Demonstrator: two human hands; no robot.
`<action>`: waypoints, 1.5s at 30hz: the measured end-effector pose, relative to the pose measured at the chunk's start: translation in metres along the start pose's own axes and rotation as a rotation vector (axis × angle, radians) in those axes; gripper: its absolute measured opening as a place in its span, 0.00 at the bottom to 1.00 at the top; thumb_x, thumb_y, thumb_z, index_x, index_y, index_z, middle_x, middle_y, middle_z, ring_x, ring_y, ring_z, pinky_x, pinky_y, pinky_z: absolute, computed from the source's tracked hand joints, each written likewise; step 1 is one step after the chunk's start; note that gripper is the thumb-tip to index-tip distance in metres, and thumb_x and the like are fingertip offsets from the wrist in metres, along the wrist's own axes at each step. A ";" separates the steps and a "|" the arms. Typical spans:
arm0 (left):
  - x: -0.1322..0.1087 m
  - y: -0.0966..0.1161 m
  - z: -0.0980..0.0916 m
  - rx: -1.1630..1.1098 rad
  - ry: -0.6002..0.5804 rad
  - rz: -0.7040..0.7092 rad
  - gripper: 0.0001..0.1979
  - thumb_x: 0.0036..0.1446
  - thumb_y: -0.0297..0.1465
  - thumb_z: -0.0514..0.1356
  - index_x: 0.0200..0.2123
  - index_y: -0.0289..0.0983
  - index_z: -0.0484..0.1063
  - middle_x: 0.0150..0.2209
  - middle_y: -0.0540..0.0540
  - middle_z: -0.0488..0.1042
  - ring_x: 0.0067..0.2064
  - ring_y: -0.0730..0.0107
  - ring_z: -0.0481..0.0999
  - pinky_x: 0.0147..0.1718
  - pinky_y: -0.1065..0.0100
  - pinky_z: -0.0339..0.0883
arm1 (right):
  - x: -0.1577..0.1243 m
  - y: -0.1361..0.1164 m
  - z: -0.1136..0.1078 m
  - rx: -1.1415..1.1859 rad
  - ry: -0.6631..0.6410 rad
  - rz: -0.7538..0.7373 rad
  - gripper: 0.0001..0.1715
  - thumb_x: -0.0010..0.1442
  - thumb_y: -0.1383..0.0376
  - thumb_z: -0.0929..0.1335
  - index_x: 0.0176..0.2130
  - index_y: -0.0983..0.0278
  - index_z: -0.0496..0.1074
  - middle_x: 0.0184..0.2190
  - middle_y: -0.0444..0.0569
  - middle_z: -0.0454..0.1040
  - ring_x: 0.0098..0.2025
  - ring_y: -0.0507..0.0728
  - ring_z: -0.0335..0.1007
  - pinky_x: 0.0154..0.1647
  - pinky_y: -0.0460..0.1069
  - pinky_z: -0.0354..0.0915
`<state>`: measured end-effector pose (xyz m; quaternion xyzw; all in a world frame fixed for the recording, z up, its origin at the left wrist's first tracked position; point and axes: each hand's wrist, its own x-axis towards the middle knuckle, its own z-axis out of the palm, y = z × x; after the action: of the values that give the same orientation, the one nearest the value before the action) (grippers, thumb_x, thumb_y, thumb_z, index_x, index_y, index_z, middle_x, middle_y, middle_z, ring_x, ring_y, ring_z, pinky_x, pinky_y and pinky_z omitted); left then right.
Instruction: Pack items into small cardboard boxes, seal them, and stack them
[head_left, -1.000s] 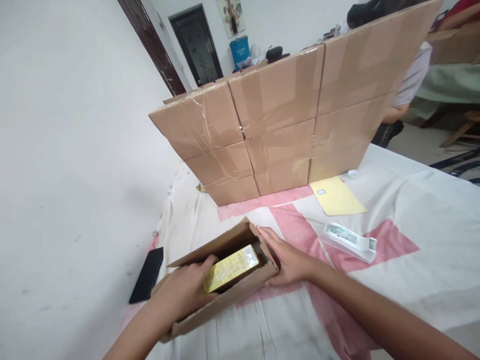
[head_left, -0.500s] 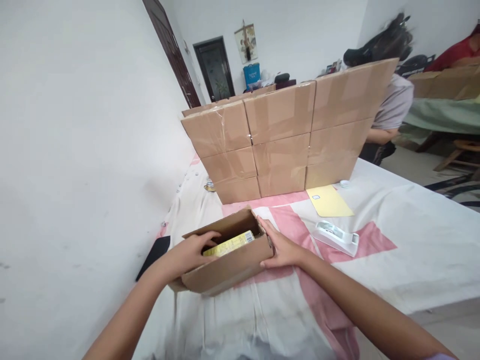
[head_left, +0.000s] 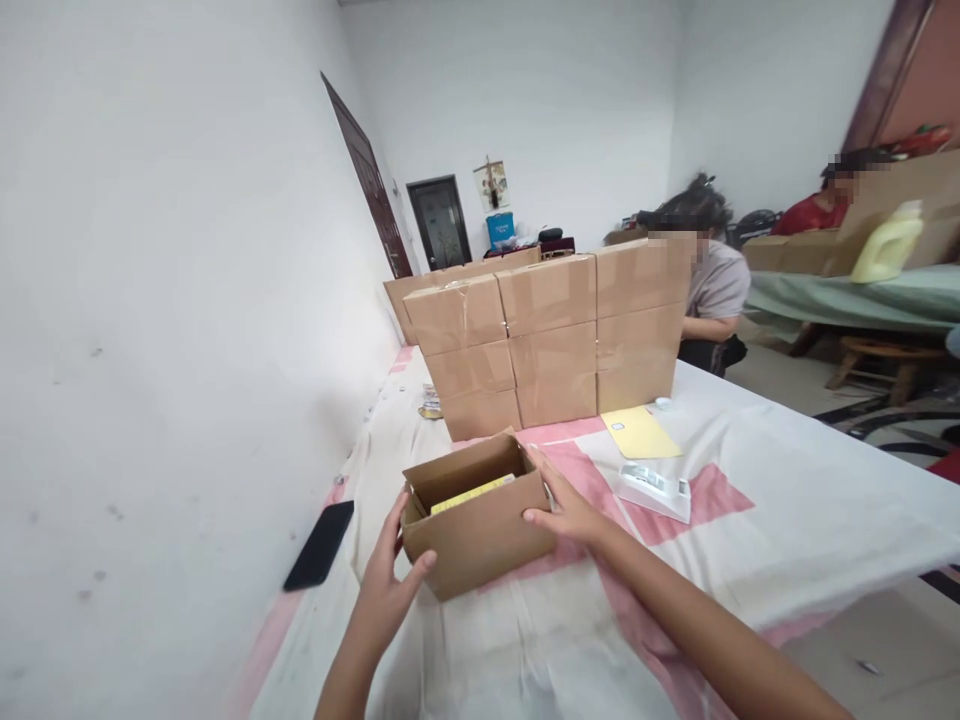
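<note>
An open-topped cardboard box [head_left: 480, 545] sits on the cloth in front of me, its flaps raised. Inside it lies a yellow carton [head_left: 472, 494], of which only the upper part shows above the front wall. My left hand [head_left: 390, 575] grips the box's left end, thumb on the front and fingers round the side. At the opposite end, my right hand [head_left: 566, 508] holds the box in the same way, with the thumb on its front. A white tape dispenser [head_left: 654, 492] rests to the right of my right hand.
A partition of taped cardboard boxes [head_left: 551, 345] stands across the table behind the box. A black phone [head_left: 320, 545] lies at left by the wall, and a yellow sheet [head_left: 641, 432] by the partition. Beyond it sits a person [head_left: 716, 285]; another person [head_left: 810, 215] is farther right.
My left hand has come out of the box and now holds its left end. My right hand keeps its grip on the right end. The view has tilted up.
</note>
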<state>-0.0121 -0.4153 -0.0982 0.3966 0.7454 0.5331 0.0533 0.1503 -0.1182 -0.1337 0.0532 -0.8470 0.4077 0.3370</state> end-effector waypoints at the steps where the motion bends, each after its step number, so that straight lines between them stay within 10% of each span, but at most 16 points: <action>1: 0.002 0.004 0.002 0.028 0.012 0.015 0.37 0.60 0.47 0.63 0.69 0.49 0.54 0.73 0.41 0.55 0.72 0.49 0.57 0.66 0.46 0.62 | 0.000 -0.004 0.002 0.006 0.034 -0.005 0.58 0.61 0.39 0.69 0.76 0.56 0.44 0.75 0.56 0.47 0.76 0.70 0.42 0.74 0.66 0.48; 12: 0.014 0.022 -0.001 0.251 -0.031 0.185 0.14 0.62 0.44 0.60 0.44 0.42 0.74 0.70 0.35 0.60 0.71 0.47 0.60 0.65 0.44 0.62 | -0.002 -0.004 0.008 0.005 0.086 0.027 0.56 0.59 0.35 0.68 0.74 0.55 0.50 0.71 0.59 0.56 0.73 0.71 0.49 0.71 0.67 0.54; 23: -0.011 0.041 0.008 0.205 0.054 0.304 0.09 0.63 0.40 0.61 0.40 0.41 0.73 0.65 0.34 0.69 0.66 0.51 0.70 0.63 0.47 0.66 | -0.011 -0.015 0.008 0.050 0.068 0.028 0.55 0.60 0.35 0.67 0.74 0.55 0.50 0.72 0.58 0.50 0.73 0.72 0.50 0.70 0.67 0.55; 29: -0.026 0.049 0.005 0.102 0.034 0.279 0.09 0.62 0.40 0.62 0.35 0.41 0.75 0.71 0.38 0.61 0.67 0.50 0.68 0.65 0.49 0.64 | -0.018 -0.026 0.007 0.028 0.063 -0.031 0.47 0.58 0.35 0.69 0.66 0.57 0.66 0.70 0.57 0.53 0.73 0.72 0.48 0.70 0.67 0.53; 38: -0.030 0.040 0.023 0.027 0.057 0.093 0.24 0.66 0.42 0.57 0.63 0.47 0.62 0.67 0.40 0.66 0.70 0.55 0.63 0.67 0.46 0.58 | -0.020 -0.025 0.015 0.066 0.121 0.024 0.42 0.58 0.36 0.69 0.58 0.60 0.70 0.70 0.58 0.55 0.69 0.70 0.57 0.68 0.63 0.59; 45: -0.004 0.020 0.036 -0.073 0.204 0.011 0.36 0.66 0.35 0.51 0.73 0.47 0.39 0.76 0.39 0.41 0.75 0.56 0.47 0.69 0.49 0.54 | -0.020 -0.022 0.017 0.053 0.157 0.007 0.50 0.58 0.36 0.69 0.67 0.59 0.58 0.69 0.61 0.55 0.67 0.70 0.58 0.65 0.62 0.60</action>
<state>0.0196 -0.3884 -0.0979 0.3422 0.7250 0.5976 -0.0114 0.1652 -0.1490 -0.1391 0.0269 -0.8070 0.4342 0.3994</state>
